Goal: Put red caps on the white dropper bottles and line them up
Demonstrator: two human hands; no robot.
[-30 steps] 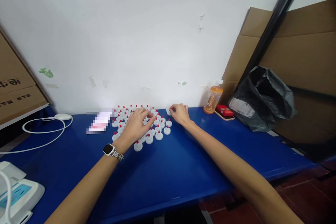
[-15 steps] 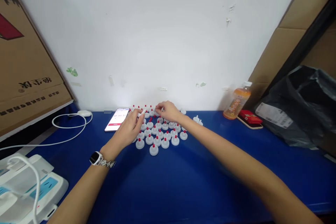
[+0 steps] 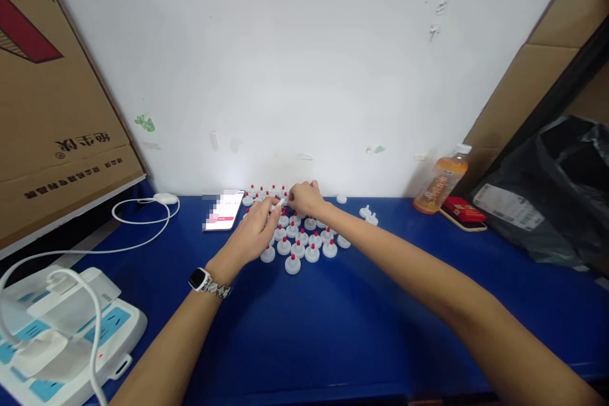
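My left hand (image 3: 254,228), with a watch on its wrist, is closed around a white nozzle cap (image 3: 281,202) whose narrow spout points up and to the right. Close against that spout are the pinched fingers of my right hand (image 3: 307,198); what they hold, if anything, is too small to make out. Below and around both hands stand many white round nozzle caps with small red tips (image 3: 292,264) on the blue table (image 3: 295,336). To the right lie a few white nozzle caps without red tips (image 3: 371,219).
A lit phone (image 3: 226,210) lies left of the caps. At the left are a power strip (image 3: 118,323), a white cable (image 3: 117,249) and a cardboard box (image 3: 71,95). On the right stand an orange drink bottle (image 3: 440,184), a red packet (image 3: 464,209) on another phone, and a dark plastic bag (image 3: 561,203).
My hands have come closer together, the right fingers now meeting the cap in my left hand. The whole view has shifted slightly, so the table items appear farther right.
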